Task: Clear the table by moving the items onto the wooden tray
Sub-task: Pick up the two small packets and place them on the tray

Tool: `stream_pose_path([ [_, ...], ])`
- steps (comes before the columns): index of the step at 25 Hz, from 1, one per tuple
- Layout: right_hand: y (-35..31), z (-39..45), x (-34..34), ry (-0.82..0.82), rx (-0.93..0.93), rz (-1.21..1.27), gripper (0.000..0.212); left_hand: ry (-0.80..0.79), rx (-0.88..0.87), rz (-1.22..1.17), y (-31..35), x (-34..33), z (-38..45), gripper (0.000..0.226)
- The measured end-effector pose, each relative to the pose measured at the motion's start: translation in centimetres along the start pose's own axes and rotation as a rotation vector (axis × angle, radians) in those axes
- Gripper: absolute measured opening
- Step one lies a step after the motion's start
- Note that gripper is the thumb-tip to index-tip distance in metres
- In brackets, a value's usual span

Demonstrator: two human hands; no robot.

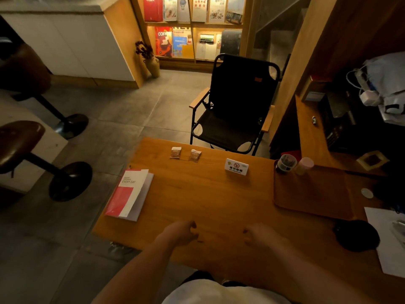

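Note:
On the wooden table [208,194] lie a red-and-white booklet [129,194] at the left edge, two small brown sachets [175,152] [195,155] near the far edge, and a white no-smoking sign [236,166]. The wooden tray [313,194] sits at the right, holding a dark lidded cup [285,163] and a pink-capped cup [304,166] at its far corner. My left hand [178,233] and my right hand [262,236] hover over the near part of the table, fingers loosely curled, nothing in either.
A black folding chair [234,106] stands beyond the table. Two bar stools [19,139] are at the left. A dark round object [356,235] and white paper [388,240] lie right of the tray, beside a cluttered shelf [350,119].

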State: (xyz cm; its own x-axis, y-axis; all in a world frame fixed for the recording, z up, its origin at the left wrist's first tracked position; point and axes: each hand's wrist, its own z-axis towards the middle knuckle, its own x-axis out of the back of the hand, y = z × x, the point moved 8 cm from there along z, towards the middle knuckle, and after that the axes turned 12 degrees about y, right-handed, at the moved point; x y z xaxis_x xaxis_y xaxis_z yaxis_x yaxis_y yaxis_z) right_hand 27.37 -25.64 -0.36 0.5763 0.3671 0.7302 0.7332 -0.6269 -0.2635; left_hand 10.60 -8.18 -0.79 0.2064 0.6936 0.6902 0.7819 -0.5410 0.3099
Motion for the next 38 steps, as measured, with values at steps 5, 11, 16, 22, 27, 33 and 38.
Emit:
stream_pose_path([
  [5, -1.4, 1.6, 1.2, 0.012, 0.015, -0.042, 0.047, 0.01, 0.032, -0.088, -1.6, 1.0, 0.3, 0.046],
  [11, -3.2, 5.3, 2.3, -0.022, -0.04, 0.0, 0.046, -0.017, 0.02, -0.067, -5.3, 4.2, 3.2, 0.046],
  [16, -5.6, 9.3, 3.6, -0.046, -0.106, 0.046, 0.046, -0.058, -0.018, -0.044, -8.0, 7.6, 7.8, 0.044],
  [22, -10.6, 15.7, 5.6, -0.041, -0.135, 0.099, 0.047, -0.095, -0.044, 0.019, -10.6, 12.3, 14.5, 0.041],
  [27, -12.8, 20.8, 7.6, -0.041, -0.133, 0.069, 0.048, -0.068, -0.081, 0.067, -11.7, 16.8, 20.0, 0.042],
  [33, -13.1, 25.7, 10.3, 0.018, -0.13, 0.015, 0.045, -0.021, -0.13, 0.125, -10.8, 20.8, 25.9, 0.041],
  [38, -12.3, 29.6, 12.5, 0.139, -0.171, -0.01, 0.036, 0.056, -0.211, 0.21, -9.3, 23.0, 29.7, 0.045],
])
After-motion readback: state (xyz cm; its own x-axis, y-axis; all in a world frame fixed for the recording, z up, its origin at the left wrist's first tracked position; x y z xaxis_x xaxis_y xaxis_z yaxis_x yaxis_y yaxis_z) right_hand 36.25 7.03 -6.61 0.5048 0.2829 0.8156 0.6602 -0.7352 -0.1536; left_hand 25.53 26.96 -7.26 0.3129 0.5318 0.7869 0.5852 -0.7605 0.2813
